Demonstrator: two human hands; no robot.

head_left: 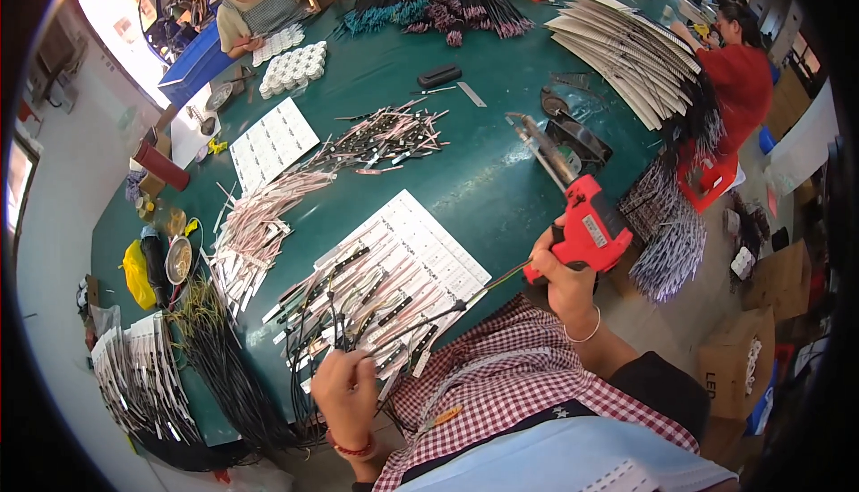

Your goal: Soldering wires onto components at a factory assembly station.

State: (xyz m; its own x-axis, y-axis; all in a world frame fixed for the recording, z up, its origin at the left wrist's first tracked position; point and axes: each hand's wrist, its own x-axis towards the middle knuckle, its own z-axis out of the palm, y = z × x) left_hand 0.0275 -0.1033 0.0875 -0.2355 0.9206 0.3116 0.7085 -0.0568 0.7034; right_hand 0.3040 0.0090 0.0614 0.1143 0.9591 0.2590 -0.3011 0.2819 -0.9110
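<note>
My right hand (569, 288) is closed around the handle of a red heat gun (591, 231), whose long metal nozzle points away over the table. A thin yellow and dark wire (503, 279) runs to the fingers of that hand. It continues left into a black cable (407, 329) with a small dark bump (460, 305) on it. My left hand (345, 394) pinches this cable near the front edge. Under the cable, many pink, white and black strips (358, 288) with dark leads cover a white printed sheet (438, 240).
Loose strips (394, 134) are heaped mid-table. Dark cables (224, 371) and a bundle of strips (143, 376) lie at left. A tape dispenser (577, 139) stands beyond the heat gun. Two people work at the far left (259, 9) and far right (738, 76). Cardboard boxes (735, 362) stand right.
</note>
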